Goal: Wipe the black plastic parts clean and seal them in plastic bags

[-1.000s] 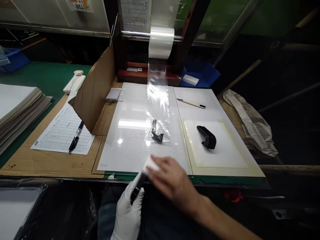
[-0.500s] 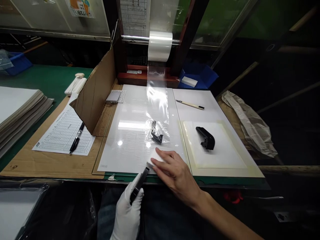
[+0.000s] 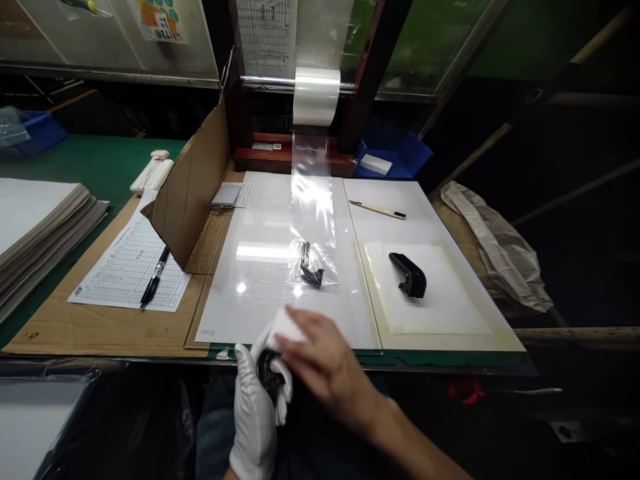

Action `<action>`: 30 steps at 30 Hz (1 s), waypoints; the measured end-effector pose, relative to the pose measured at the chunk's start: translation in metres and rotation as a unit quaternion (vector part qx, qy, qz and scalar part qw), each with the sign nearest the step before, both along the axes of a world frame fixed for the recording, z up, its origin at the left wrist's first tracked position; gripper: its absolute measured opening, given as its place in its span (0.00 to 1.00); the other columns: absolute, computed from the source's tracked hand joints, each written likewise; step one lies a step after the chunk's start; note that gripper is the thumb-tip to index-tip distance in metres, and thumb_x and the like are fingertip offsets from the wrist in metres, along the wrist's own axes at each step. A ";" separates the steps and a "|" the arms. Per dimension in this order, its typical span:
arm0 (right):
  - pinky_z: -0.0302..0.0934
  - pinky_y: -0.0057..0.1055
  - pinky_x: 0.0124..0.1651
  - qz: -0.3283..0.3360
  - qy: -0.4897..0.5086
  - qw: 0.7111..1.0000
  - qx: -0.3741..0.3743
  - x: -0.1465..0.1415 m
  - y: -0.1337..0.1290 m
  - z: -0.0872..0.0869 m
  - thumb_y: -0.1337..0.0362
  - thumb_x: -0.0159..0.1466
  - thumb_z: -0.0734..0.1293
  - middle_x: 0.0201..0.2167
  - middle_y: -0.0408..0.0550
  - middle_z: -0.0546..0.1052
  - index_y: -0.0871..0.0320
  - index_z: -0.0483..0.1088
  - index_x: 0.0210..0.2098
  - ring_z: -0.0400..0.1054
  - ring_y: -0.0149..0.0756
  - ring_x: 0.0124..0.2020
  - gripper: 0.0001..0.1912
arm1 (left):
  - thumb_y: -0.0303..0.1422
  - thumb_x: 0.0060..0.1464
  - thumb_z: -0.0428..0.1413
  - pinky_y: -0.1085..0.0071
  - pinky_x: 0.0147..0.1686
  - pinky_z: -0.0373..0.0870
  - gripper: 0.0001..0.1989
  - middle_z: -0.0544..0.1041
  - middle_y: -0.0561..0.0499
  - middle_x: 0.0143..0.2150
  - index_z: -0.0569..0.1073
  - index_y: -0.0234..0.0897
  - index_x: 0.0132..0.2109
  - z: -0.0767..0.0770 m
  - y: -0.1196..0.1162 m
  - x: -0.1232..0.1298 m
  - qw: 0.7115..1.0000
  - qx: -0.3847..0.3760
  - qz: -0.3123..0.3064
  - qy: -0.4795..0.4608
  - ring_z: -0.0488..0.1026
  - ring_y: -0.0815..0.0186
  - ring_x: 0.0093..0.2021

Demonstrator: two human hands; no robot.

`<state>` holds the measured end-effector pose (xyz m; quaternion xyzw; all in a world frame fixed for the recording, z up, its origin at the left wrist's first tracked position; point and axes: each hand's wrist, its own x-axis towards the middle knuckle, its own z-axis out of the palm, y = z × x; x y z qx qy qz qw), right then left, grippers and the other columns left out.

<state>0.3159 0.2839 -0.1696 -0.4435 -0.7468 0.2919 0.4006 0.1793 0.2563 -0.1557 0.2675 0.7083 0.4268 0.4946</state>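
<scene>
My left hand (image 3: 257, 407), in a white glove, is closed around a curved black plastic part (image 3: 270, 373) at the table's front edge. My bare right hand (image 3: 323, 360) grips a small white block (image 3: 286, 328), perhaps a sponge or eraser, and presses it at the top of that part; the fingers are somewhat blurred. Beyond the hands, a bent black piece (image 3: 311, 267) lies in or under the end of a clear plastic film strip (image 3: 313, 180). On the right-hand sheet rests another black angled part (image 3: 409, 275).
A film roll (image 3: 316, 97) hangs on a metal rod at the back. A craft knife (image 3: 377, 209) lies on the right sheet, near a blue bin (image 3: 400, 150). To the left stand a cardboard divider (image 3: 193, 180), a pen (image 3: 155, 277) on a printed form and stacked sheets (image 3: 45, 213).
My right hand has moved left and down with the white block, onto the held part. My left hand has turned the black part, so its curved side now shows.
</scene>
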 end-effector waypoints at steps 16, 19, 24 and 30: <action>0.70 0.52 0.53 -0.090 -0.054 0.994 0.009 0.006 -0.012 -0.001 0.68 0.71 0.63 0.63 0.62 0.70 0.56 0.73 0.57 0.64 0.50 0.60 0.17 | 0.63 0.59 0.45 0.71 0.24 0.75 0.40 0.79 0.49 0.27 0.71 0.36 0.63 -0.003 0.001 0.008 0.994 -0.052 0.029 -0.095 0.79 0.61 0.28; 0.70 0.53 0.53 -0.076 -0.070 0.995 0.011 0.003 -0.016 0.000 0.69 0.71 0.63 0.64 0.62 0.68 0.56 0.73 0.57 0.64 0.52 0.61 0.17 | 0.64 0.57 0.47 0.72 0.20 0.70 0.43 0.75 0.52 0.21 0.70 0.32 0.63 0.001 0.001 0.013 0.992 -0.048 0.041 -0.113 0.73 0.64 0.20; 0.70 0.53 0.53 -0.129 -0.081 0.988 -0.007 0.001 -0.019 0.000 0.70 0.70 0.63 0.65 0.62 0.68 0.55 0.72 0.59 0.63 0.52 0.61 0.19 | 0.63 0.57 0.48 0.75 0.10 0.53 0.41 0.64 0.59 0.14 0.72 0.34 0.61 0.005 0.002 0.017 0.995 -0.044 0.028 -0.087 0.57 0.71 0.11; 0.66 0.57 0.56 -0.151 -0.064 0.986 -0.034 0.014 -0.017 -0.013 0.68 0.72 0.61 0.66 0.58 0.66 0.50 0.72 0.60 0.61 0.53 0.64 0.20 | 0.60 0.57 0.52 0.78 0.13 0.55 0.38 0.65 0.59 0.15 0.70 0.34 0.61 0.006 0.004 0.013 0.997 -0.054 -0.033 -0.038 0.56 0.72 0.13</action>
